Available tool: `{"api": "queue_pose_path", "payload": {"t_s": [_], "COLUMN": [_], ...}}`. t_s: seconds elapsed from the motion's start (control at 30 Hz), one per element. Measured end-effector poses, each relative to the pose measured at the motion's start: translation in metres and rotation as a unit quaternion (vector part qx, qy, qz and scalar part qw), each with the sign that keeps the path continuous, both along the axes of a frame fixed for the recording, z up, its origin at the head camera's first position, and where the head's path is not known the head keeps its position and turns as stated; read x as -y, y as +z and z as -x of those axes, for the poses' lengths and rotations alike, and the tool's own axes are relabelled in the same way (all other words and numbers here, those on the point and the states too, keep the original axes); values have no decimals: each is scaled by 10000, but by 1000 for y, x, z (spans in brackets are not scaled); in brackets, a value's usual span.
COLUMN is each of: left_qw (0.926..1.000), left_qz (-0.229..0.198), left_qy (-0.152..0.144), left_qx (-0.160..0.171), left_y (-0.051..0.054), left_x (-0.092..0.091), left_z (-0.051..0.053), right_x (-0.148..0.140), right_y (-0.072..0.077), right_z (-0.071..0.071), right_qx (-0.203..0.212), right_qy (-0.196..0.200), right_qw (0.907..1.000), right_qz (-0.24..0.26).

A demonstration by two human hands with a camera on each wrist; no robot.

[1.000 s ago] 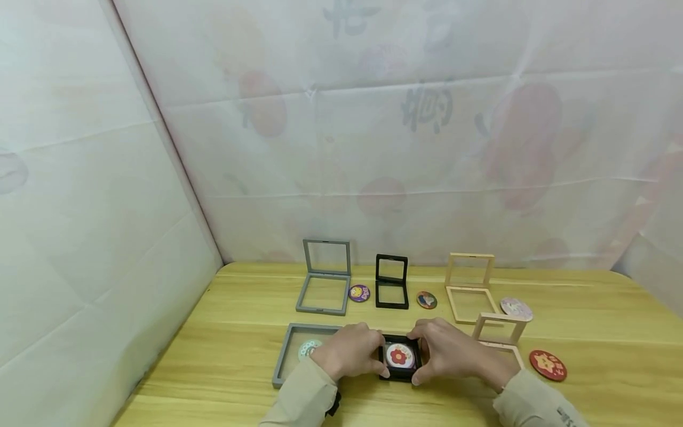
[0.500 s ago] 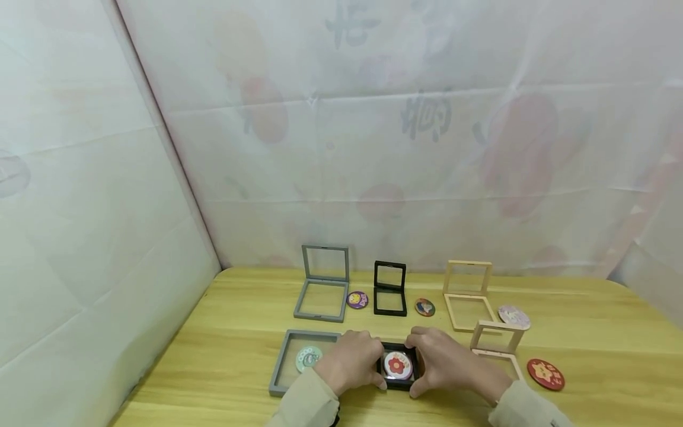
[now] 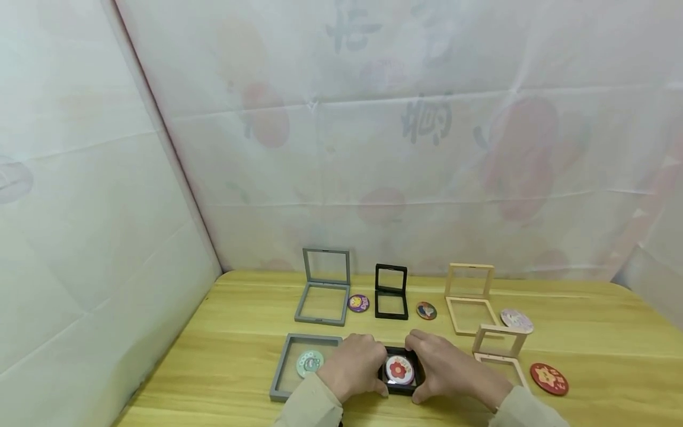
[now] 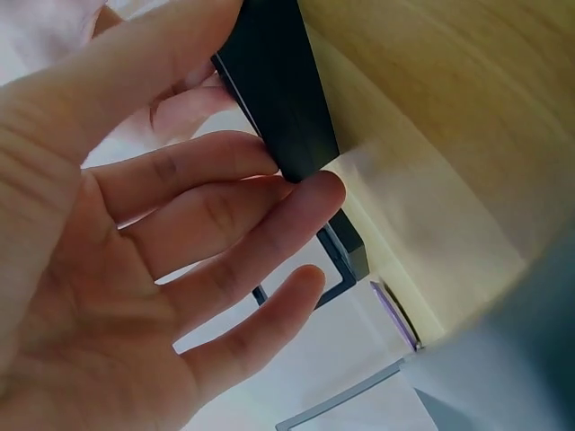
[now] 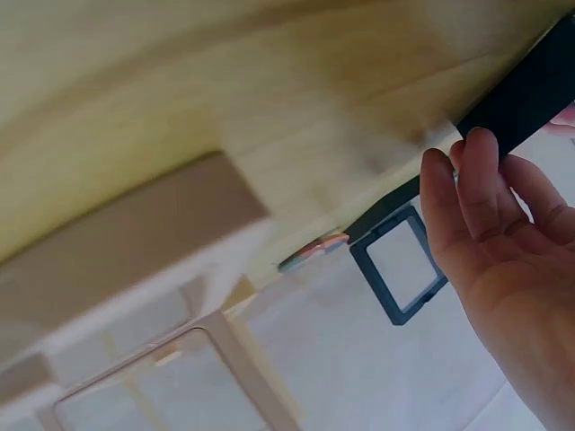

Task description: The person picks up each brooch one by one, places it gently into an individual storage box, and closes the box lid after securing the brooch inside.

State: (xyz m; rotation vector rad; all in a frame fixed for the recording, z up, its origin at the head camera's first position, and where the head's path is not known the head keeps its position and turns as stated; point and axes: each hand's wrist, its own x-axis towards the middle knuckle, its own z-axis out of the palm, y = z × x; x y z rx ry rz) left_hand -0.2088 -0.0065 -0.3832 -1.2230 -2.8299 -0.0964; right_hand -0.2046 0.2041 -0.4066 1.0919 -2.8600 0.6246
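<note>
Left hand (image 3: 354, 369), right hand (image 3: 448, 369) grip black frame (image 3: 401, 389); red-flower badge (image 3: 399, 370) inside.

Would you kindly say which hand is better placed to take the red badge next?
Likely the right hand: the red badge lies to its right, with the left hand farther away.

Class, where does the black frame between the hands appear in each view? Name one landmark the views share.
Head: held frame low, right of centre, between left hand and right hand.
Left wrist: top middle, cut by the top edge.
Right wrist: top right corner, cut by the right edge.
Shared landmark: the open black frame beyond it.
</note>
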Motion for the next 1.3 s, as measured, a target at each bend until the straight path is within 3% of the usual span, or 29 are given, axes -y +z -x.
{"api": "queue_pose_path", "payload": {"t_s": [0.4, 0.77, 0.9, 1.13, 1.3], "left_qw": [9974, 9935, 9949, 9992, 9989], "left_qz": [118, 377, 244, -310, -269], "left_qy": [-393, -377, -382, -211, -307], "left_qx": [-584, -1009, -900, -163, -250], "left_y": [-4, -6, -5, -5, -4], "left_x": [-8, -10, -8, 1, 3], "left_z": [2, -1, 0, 6, 5], "right_x": [4, 7, 8, 4, 3], "right_y": [4, 7, 7, 4, 0], "right_z": [2, -1, -2, -2, -6], "right_qx": [-127, -228, -226, -189, -123], "right_qy": [-11, 36, 17, -13, -21], "right_qw": [9993, 9980, 9984, 9995, 9998], "right_qz": [-348, -594, -521, -266, -124]}}
